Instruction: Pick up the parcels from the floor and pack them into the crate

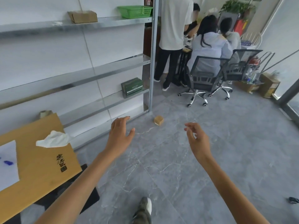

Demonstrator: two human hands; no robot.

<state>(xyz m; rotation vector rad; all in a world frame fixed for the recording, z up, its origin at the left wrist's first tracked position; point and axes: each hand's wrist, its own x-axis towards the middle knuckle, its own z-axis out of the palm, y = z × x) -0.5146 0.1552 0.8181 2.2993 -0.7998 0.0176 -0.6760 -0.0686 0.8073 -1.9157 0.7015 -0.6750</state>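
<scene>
Hovering at mid-frame, the left hand (pixel 120 138) has its fingers (pixel 120 122) spread apart and empty, while the right hand (pixel 199 143) has fingers (pixel 191 126) loosely curled, holding nothing. Beyond and between them a small brown parcel (pixel 158 120) sits on the grey floor (pixel 218 159), near the foot of the metal shelving (pixel 151 70). At upper centre, a green basket (pixel 135 11), possibly the crate, rests on the top shelf.

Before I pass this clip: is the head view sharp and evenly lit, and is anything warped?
Head view: soft, even light, no hard shadows; the parcel is small and slightly soft, yet readable; the left hand and right hand are fairly sharp; the wide angle bows the shelf rails, which look smeared toward the left edge.
</scene>
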